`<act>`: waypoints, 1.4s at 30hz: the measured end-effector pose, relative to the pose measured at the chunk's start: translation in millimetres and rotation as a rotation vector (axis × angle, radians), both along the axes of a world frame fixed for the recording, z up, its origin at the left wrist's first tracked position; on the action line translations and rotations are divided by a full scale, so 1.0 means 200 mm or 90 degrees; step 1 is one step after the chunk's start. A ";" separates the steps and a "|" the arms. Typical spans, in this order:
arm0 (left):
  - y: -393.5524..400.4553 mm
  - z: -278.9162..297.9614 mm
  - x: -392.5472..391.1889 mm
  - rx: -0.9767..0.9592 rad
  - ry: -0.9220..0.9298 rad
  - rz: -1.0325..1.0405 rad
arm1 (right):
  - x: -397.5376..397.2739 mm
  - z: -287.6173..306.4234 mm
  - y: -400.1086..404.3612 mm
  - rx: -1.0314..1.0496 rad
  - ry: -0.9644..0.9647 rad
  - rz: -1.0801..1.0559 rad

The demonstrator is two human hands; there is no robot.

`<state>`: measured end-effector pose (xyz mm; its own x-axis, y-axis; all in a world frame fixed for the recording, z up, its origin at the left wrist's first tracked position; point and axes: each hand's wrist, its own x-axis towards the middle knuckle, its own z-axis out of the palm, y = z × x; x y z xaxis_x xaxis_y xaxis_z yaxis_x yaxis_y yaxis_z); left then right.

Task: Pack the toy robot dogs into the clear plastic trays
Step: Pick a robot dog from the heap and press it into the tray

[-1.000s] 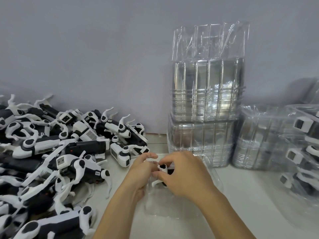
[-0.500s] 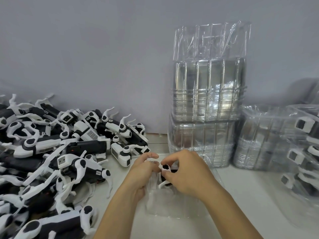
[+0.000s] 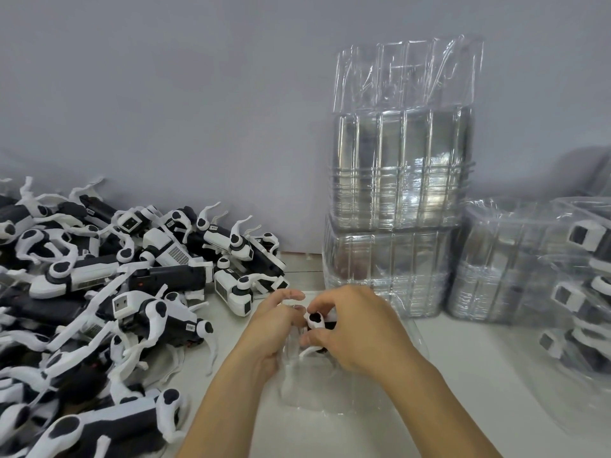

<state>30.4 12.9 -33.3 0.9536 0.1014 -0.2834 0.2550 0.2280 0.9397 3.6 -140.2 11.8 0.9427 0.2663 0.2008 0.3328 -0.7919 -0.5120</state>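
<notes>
A clear plastic tray [image 3: 334, 391] lies on the white table in front of me. My right hand [image 3: 353, 328] grips a black-and-white toy robot dog [image 3: 315, 320] over the tray's far end; most of the dog is hidden under my fingers, with one white leg showing below. My left hand [image 3: 274, 325] is curled against the tray's left edge beside the dog. A big heap of toy robot dogs [image 3: 99, 309] covers the table on the left.
Two tall stacks of clear trays [image 3: 400, 180] stand against the grey wall behind my hands. A lower stack of trays [image 3: 492, 262] sits to the right, and packed trays holding dogs [image 3: 582, 292] fill the far right edge.
Both hands have stayed over the tray. My right hand has pushed the dog slightly lower, and its white leg has swung downward.
</notes>
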 end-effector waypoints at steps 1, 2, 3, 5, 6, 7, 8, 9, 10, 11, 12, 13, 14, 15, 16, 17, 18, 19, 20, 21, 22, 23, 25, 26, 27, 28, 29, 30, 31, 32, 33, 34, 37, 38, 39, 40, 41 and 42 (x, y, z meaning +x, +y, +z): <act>0.00 0.00 0.00 0.000 0.000 -0.002 | 0.00 0.01 -0.01 -0.006 0.005 0.015; 0.00 0.01 0.00 0.001 0.000 -0.004 | 0.01 0.01 -0.02 -0.008 0.018 0.031; 0.00 0.01 -0.01 0.003 0.000 -0.007 | 0.01 0.02 -0.03 -0.006 0.039 0.043; 0.00 0.02 -0.01 0.013 0.000 -0.011 | 0.01 0.02 -0.05 -0.003 0.073 0.056; 0.00 0.02 -0.01 0.020 -0.002 -0.012 | 0.01 0.02 -0.05 -0.008 0.073 0.056; -0.01 0.02 -0.01 0.026 -0.004 -0.011 | 0.01 0.02 -0.04 -0.017 0.063 0.050; -0.01 0.02 -0.02 0.029 -0.006 -0.011 | 0.01 0.02 -0.04 -0.028 0.048 0.042; -0.01 0.02 -0.02 0.031 -0.008 -0.010 | 0.01 0.02 -0.03 -0.038 0.035 0.033; -0.01 0.02 -0.02 0.033 -0.009 -0.008 | 0.01 0.01 -0.02 -0.045 0.024 0.025; -0.01 0.02 -0.02 0.035 -0.009 -0.007 | 0.01 0.01 -0.01 -0.046 0.019 0.019; -0.01 0.02 -0.02 0.035 -0.009 -0.008 | 0.00 0.01 -0.01 -0.046 0.016 0.018; -0.01 0.02 -0.01 0.035 -0.009 -0.009 | 0.00 0.01 -0.02 -0.046 0.015 0.023; -0.01 0.01 -0.01 0.032 -0.010 -0.010 | 0.00 0.01 -0.02 -0.046 0.016 0.033; 0.00 0.01 -0.01 0.027 -0.011 -0.012 | 0.00 0.01 -0.03 -0.039 0.023 0.045; 0.00 0.01 -0.01 0.022 -0.011 -0.012 | 0.01 0.02 -0.04 -0.021 0.037 0.054; 0.00 0.01 -0.01 0.019 -0.008 -0.012 | 0.01 0.02 -0.06 0.006 0.055 0.058; 0.00 0.01 -0.01 0.020 -0.005 -0.009 | 0.02 0.04 -0.09 0.034 0.069 0.056; 0.00 0.01 -0.01 0.021 -0.001 -0.007 | 0.02 0.06 -0.13 0.057 0.071 0.047; 0.00 0.01 -0.01 0.021 0.004 -0.004 | 0.03 0.08 -0.18 0.072 0.064 0.034; -0.01 0.02 -0.01 0.021 0.009 -0.001 | 0.04 0.11 -0.23 0.080 0.054 0.017; -0.01 0.02 -0.01 0.021 0.013 0.002 | 0.04 0.13 -0.29 0.080 0.049 0.000; -0.01 0.03 -0.02 0.021 0.015 0.006 | 0.04 0.16 -0.34 0.075 0.052 -0.018; -0.01 0.03 -0.02 0.022 0.014 0.010 | 0.03 0.19 -0.43 0.049 0.083 -0.042; -0.01 0.03 -0.02 0.025 0.012 0.009 | 0.02 0.20 -0.45 0.033 0.105 -0.048; -0.01 0.03 -0.02 0.027 0.009 0.005 | 0.01 0.20 -0.46 0.018 0.126 -0.053; -0.01 0.03 -0.02 0.031 0.007 0.002 | 0.01 0.20 -0.45 0.006 0.143 -0.058; -0.01 0.04 -0.03 0.035 0.007 0.001 | 0.00 0.20 -0.44 -0.001 0.153 -0.065; -0.01 0.04 -0.03 0.041 0.008 0.002 | 0.00 0.20 -0.42 -0.006 0.158 -0.074; -0.01 0.04 -0.03 0.048 0.008 0.003 | 0.00 0.20 -0.39 -0.017 0.157 -0.086; -0.01 0.04 -0.03 0.054 0.006 0.001 | 0.01 0.19 -0.37 -0.038 0.153 -0.099; -0.01 0.04 -0.02 0.061 0.002 -0.002 | 0.01 0.19 -0.34 -0.062 0.147 -0.110; -0.01 0.03 -0.02 0.072 -0.003 -0.005 | 0.01 0.18 -0.32 -0.080 0.140 -0.116; -0.01 0.04 -0.02 0.159 -0.038 -0.023 | 0.01 0.16 -0.30 -0.089 0.124 -0.116; -0.01 0.06 -0.03 0.224 -0.065 -0.034 | 0.01 0.16 -0.31 -0.086 0.121 -0.113; -0.01 0.08 -0.04 0.307 -0.106 -0.042 | 0.01 0.16 -0.31 -0.084 0.119 -0.111; -0.02 0.10 -0.05 0.399 -0.166 -0.045 | 0.02 0.16 -0.32 -0.081 0.118 -0.108; -0.03 0.13 -0.06 0.485 -0.240 -0.045 | 0.01 0.16 -0.32 -0.077 0.118 -0.107; -0.04 0.16 -0.06 0.553 -0.315 -0.051 | 0.01 0.16 -0.32 -0.072 0.119 -0.104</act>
<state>17.6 5.3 -0.8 0.9572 0.0155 0.2889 -0.2249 -0.5881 0.7769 6.5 -204.1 44.0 0.9930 0.1179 -0.0025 0.1036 -0.8829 -0.4580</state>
